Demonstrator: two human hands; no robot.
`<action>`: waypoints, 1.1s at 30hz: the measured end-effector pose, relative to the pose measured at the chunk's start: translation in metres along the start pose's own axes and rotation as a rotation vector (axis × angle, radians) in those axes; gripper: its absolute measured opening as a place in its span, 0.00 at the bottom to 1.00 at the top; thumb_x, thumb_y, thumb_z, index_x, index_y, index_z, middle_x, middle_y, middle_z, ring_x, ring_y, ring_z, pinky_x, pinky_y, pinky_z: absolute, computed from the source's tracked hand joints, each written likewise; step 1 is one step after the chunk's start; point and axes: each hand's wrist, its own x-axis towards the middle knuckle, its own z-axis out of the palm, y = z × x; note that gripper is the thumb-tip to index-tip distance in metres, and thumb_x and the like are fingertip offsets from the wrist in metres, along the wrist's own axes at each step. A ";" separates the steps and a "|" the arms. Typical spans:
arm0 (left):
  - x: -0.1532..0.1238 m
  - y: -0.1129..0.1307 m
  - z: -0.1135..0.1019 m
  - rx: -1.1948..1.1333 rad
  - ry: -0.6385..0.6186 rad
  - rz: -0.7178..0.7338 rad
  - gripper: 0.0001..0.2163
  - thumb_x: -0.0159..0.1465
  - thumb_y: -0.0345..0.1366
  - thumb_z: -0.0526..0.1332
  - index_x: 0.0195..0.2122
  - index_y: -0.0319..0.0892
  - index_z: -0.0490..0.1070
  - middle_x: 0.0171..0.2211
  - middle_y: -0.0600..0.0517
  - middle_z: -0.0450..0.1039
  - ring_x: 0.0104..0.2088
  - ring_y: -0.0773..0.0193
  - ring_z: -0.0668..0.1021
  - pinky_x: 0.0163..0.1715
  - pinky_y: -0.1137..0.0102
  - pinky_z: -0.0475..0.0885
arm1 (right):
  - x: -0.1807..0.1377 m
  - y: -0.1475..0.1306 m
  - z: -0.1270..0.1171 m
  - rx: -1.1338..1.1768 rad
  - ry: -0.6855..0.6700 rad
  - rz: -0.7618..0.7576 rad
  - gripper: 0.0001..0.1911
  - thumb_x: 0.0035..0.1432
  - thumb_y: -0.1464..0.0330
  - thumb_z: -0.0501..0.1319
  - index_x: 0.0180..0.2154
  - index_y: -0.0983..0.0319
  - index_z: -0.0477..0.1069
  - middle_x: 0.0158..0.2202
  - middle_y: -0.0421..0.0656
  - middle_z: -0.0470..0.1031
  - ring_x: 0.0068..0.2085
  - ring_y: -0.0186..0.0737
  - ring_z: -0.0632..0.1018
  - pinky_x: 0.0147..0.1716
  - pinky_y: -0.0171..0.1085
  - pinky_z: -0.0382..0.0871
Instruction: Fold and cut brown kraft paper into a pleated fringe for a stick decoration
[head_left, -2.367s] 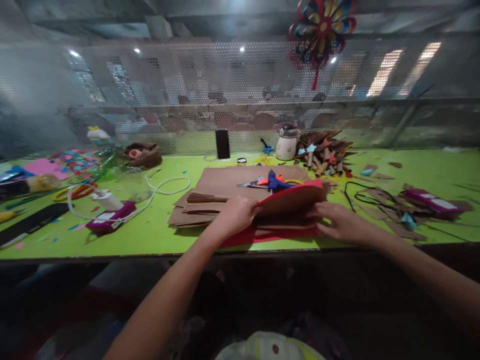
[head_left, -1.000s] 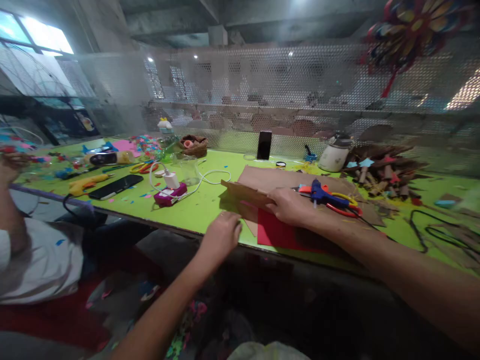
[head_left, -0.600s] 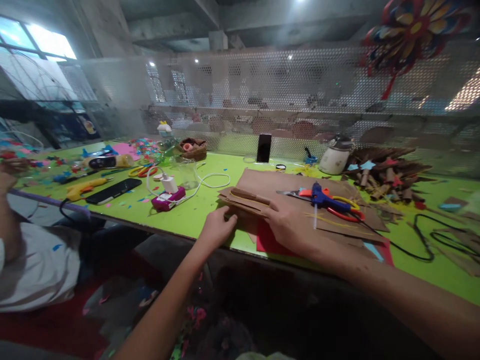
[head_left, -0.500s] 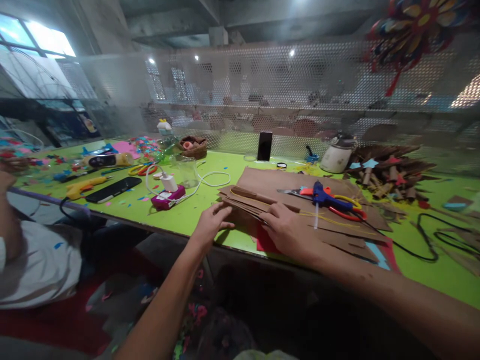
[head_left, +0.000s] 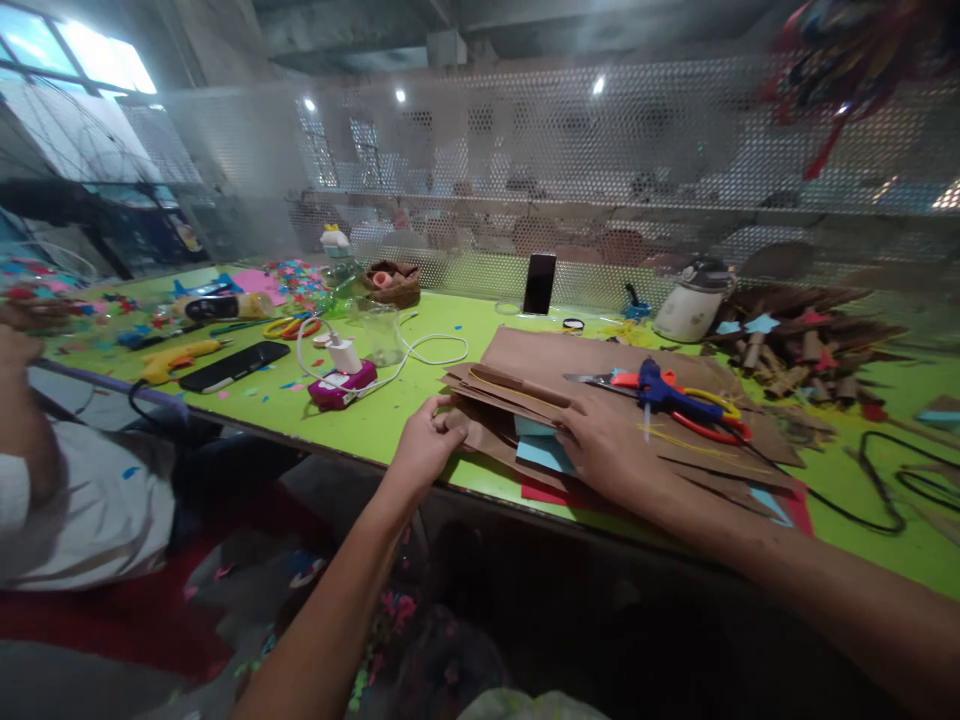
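Note:
My left hand [head_left: 429, 440] has its fingers curled and closed on the left edge of a lower brown paper sheet [head_left: 487, 432]. My right hand [head_left: 609, 442] grips the front edge of the upper brown paper sheets [head_left: 517, 355], which are raised off the ones below. In the gap between them, light blue paper [head_left: 546, 453] shows. Red paper [head_left: 551, 494] sticks out underneath at the table's edge. Lying on the upper sheets are a blue glue gun [head_left: 660, 388] and scissors [head_left: 716, 415] with red and yellow on the handles.
On the green table [head_left: 375, 420] to the left are a purple power adapter [head_left: 341, 385], a black phone [head_left: 236, 366] and a yellow glue gun [head_left: 180, 358]. A phone [head_left: 538, 284] stands upright behind. Rolled brown paper pieces [head_left: 795, 360] lie at right. Another person's arm [head_left: 26, 430] is at far left.
The upper brown sheets have been lifted at the front, and blue paper now shows below them. My left fingers have closed at the paper's edge. The view has shifted slightly.

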 end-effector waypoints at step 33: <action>0.057 0.036 -0.014 0.709 -0.112 0.737 0.10 0.57 0.25 0.57 0.35 0.40 0.77 0.35 0.47 0.78 0.37 0.61 0.77 0.42 0.66 0.70 | 0.008 0.031 -0.017 0.214 0.107 -0.073 0.11 0.59 0.73 0.53 0.34 0.63 0.74 0.30 0.45 0.72 0.30 0.40 0.72 0.31 0.37 0.64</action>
